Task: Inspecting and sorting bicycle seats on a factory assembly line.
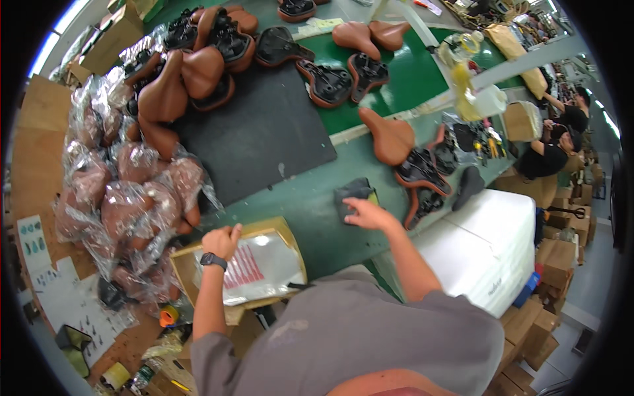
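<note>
My left hand (221,242), with a dark watch on its wrist, is closed over the far rim of a shallow cardboard box (290,245). A grey-white plastic sheet (264,261) with red print lies in the box. My right hand (368,215) rests with fingers apart on a dark grey folded cloth (348,193) on the green table (290,208). Beyond the right hand lie a brown bicycle saddle (389,138), top up, and a saddle (422,170) with its black underside showing.
Plastic-wrapped brown saddles (132,204) are heaped at the left. Unwrapped saddles (198,69) crowd the far side, beside a black mat (257,132). A white foam box (475,244) stands at my right. Hand tools (492,145) lie at the far right; co-workers (548,155) sit beyond.
</note>
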`<state>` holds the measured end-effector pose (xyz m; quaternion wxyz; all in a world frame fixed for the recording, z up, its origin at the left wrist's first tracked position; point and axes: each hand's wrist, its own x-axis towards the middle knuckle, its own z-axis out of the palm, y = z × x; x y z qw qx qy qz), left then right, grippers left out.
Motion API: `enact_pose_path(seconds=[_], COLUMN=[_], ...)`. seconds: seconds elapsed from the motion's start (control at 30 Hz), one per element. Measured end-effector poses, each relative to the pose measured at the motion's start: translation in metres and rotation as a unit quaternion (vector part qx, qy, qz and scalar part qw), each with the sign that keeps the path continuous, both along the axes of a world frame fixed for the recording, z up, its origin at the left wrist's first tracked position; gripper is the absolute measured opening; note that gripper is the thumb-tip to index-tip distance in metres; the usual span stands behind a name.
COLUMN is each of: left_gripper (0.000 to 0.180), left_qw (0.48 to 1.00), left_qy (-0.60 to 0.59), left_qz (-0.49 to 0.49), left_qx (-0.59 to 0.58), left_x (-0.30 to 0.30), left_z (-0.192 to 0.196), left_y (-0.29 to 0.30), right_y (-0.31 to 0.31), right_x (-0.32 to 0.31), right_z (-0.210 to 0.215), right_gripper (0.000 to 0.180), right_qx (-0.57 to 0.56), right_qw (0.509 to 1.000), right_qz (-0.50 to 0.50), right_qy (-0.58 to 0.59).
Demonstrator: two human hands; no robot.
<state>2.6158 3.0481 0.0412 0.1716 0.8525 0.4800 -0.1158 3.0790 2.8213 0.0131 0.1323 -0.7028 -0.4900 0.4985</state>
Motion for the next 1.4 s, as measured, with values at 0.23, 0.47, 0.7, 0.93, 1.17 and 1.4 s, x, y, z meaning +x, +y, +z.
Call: enact_pose_path(seconds=[0.23,0.47,0.7,0.93,1.17,1.4], left_gripper=[0.042,0.031,0.036,0.046,0.046,0.045], left_qw=[0.987,0.985,0.987,0.992,0.997,0.967], left_qy=[-0.050,-0.085,-0.049,-0.010,-0.012,-0.113], left_qz=[-0.097,-0.078,-0.083,-0.062,-0.078,-0.064], left_qx=[-0.122,-0.125,-0.129,-0.110,0.001,0.220], left_x=[0.018,0.040,0.036,0.021,0.010,-0.001], left_z=[-0.003,-0.003,-0.003,0.011,0.001,-0.027], left_y=[0.046,0.059,0.056,0.032,0.005,-0.051], right_y=[0.398,0.625,0.552,0.275,-0.046,-0.190], right_x=[0.109,0.157,0.147,0.038,-0.087,-0.114], right_z=[-0.059,-0.111,-0.104,-0.003,-0.049,-0.061], right_gripper=[0.084,0.046,0.029,0.052,0.055,0.077], right_qx=[0.340,0.306,0.416,0.458,0.123,0.129], right_qw=[0.912,0.841,0.782,0.842,0.974,0.977], right_qz=[-0.041,-0.155,-0.102,0.019,-0.115,-0.128], right_qy=[-0.226,-0.418,-0.453,-0.282,-0.152,-0.110])
